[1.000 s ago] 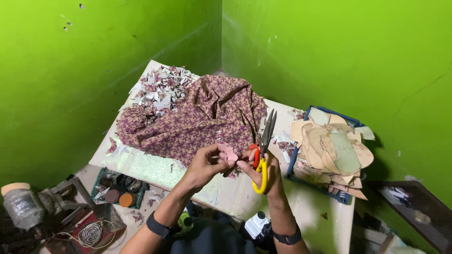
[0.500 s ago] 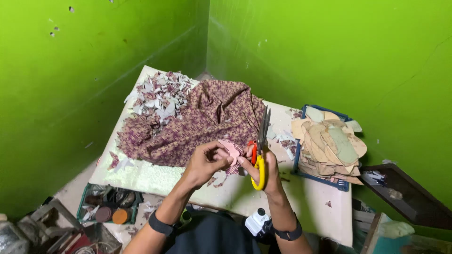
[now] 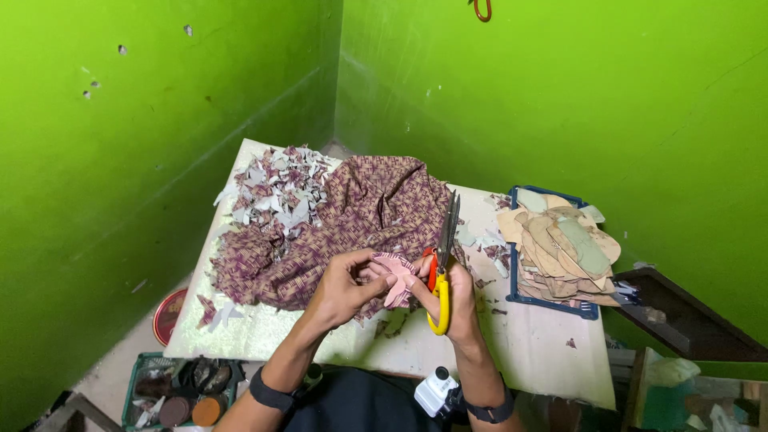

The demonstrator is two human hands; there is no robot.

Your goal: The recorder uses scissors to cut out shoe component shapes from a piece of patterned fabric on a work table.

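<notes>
Pink fabric piece (image 3: 394, 278): thin, limp, light; pinch it at the edge.
Left hand (image 3: 346, 288): grip closed on the piece.
Right hand (image 3: 448, 300): grip closed around yellow-handled scissors (image 3: 442, 268), just right of the piece.
Patterned cloth (image 3: 360, 216): soft heap beyond the piece, on the counter (image 3: 528, 352).

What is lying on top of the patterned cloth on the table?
A heap of small cut scraps lies on the far left part of the patterned cloth. Whatever is beneath the cloth on the table is covered.

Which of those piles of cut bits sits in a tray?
The stack of beige and pale green sole-shaped pieces, resting in the blue-rimmed tray on the right. The heap of small grey and maroon scraps lies loose on the patterned cloth.
</notes>
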